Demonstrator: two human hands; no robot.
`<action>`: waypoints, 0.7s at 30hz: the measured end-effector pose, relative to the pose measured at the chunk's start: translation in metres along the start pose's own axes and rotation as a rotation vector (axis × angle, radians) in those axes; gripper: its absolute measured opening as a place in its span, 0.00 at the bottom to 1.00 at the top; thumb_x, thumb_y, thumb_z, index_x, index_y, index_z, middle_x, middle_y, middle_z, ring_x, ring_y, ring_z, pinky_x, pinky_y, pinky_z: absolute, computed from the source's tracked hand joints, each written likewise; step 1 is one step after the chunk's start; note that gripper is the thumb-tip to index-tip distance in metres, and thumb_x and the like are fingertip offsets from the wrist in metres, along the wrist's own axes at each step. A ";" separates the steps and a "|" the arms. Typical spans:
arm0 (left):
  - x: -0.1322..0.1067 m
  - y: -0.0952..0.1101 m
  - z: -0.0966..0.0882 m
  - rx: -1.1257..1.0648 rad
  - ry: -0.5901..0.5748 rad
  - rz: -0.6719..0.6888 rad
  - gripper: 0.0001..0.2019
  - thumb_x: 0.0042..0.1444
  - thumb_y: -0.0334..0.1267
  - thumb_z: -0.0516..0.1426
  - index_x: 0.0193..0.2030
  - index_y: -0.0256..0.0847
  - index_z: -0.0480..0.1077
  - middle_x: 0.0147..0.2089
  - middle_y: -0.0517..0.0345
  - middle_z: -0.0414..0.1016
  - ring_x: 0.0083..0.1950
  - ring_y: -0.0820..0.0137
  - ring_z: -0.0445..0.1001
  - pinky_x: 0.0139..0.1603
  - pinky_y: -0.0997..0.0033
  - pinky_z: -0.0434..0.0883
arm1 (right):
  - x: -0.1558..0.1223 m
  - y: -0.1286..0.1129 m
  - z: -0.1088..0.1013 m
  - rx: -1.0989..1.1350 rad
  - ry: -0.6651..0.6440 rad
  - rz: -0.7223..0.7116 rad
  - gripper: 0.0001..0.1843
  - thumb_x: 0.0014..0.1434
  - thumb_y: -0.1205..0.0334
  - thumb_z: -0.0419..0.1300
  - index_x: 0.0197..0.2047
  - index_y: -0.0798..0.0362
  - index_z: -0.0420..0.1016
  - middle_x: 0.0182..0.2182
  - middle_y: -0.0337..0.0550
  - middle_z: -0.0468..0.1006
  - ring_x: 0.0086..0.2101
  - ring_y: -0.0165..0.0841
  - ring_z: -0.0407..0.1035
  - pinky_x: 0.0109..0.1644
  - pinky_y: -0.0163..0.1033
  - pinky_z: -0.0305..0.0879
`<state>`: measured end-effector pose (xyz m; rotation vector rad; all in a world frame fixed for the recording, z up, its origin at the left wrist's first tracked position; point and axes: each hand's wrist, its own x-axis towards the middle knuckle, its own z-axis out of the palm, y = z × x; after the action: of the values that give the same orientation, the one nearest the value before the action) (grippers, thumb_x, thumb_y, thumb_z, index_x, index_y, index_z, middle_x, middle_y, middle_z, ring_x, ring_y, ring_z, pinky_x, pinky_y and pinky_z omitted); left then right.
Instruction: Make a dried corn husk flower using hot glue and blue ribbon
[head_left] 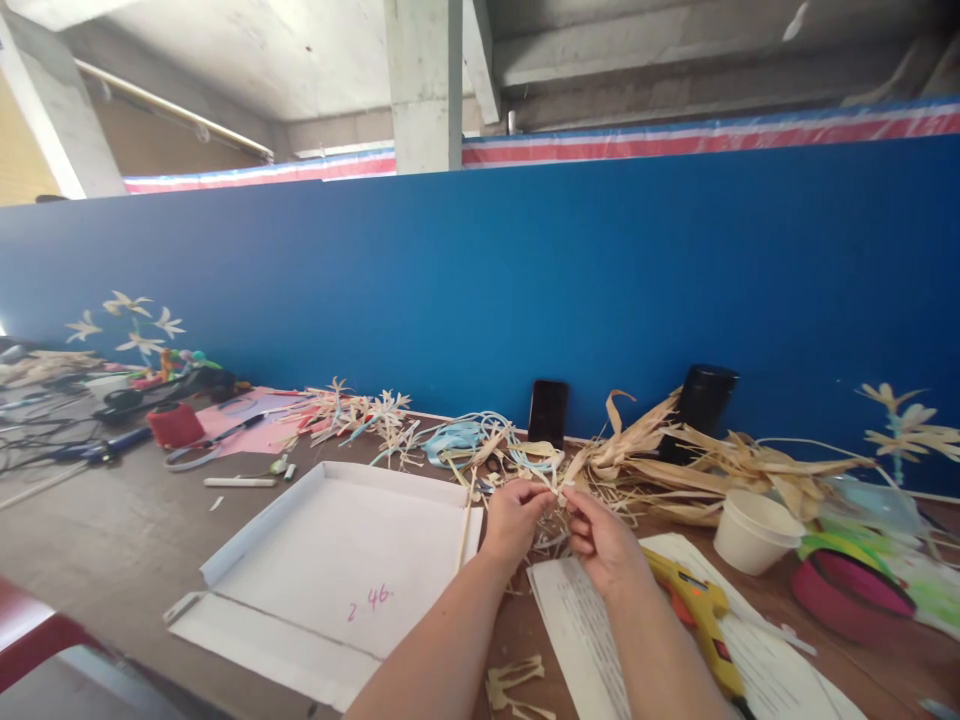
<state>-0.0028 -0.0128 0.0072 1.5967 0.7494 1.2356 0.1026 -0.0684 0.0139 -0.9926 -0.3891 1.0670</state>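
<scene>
My left hand (514,517) and my right hand (602,537) meet above the brown table (112,530), fingers pinched together on a small piece of dried husk strip (559,487). Just behind them lies a pile of dried corn husks (675,460) and thin straw strips. A thin wooden stick (465,525) rests to the left of my left hand, at the edge of a flat white cardboard box lid (337,570). A printed paper sheet (577,620) lies under my right wrist.
A yellow glue gun (701,610) lies right of my right arm. A white cup (752,530), a black cylinder (701,410), a phone (548,412) leaning on the blue wall, pink ribbon rolls (847,590), scissors (214,440), red thread spool (174,425) and husk flowers (131,325) surround the spot.
</scene>
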 end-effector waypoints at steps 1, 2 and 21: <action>0.000 0.000 0.000 0.012 0.000 0.021 0.05 0.47 0.35 0.59 0.28 0.37 0.75 0.29 0.58 0.74 0.33 0.72 0.70 0.36 0.74 0.65 | -0.001 0.000 0.000 -0.005 0.005 -0.004 0.14 0.38 0.62 0.69 0.26 0.55 0.67 0.20 0.30 0.64 0.14 0.16 0.49 0.11 0.22 0.39; 0.000 -0.001 0.000 0.026 -0.001 0.040 0.05 0.47 0.35 0.59 0.28 0.37 0.75 0.29 0.58 0.74 0.33 0.72 0.70 0.37 0.74 0.65 | -0.001 -0.001 0.001 -0.011 0.009 -0.010 0.15 0.38 0.62 0.69 0.26 0.55 0.67 0.20 0.29 0.65 0.14 0.16 0.49 0.11 0.23 0.38; -0.002 -0.002 -0.002 0.216 0.022 0.252 0.06 0.52 0.33 0.57 0.29 0.40 0.76 0.29 0.58 0.75 0.33 0.73 0.71 0.36 0.75 0.66 | -0.005 0.001 0.002 -0.043 -0.008 -0.022 0.14 0.38 0.61 0.69 0.28 0.56 0.72 0.20 0.32 0.65 0.15 0.17 0.47 0.12 0.24 0.38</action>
<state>-0.0054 -0.0129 0.0046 1.9021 0.7311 1.3902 0.0981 -0.0716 0.0146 -1.0202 -0.4303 1.0466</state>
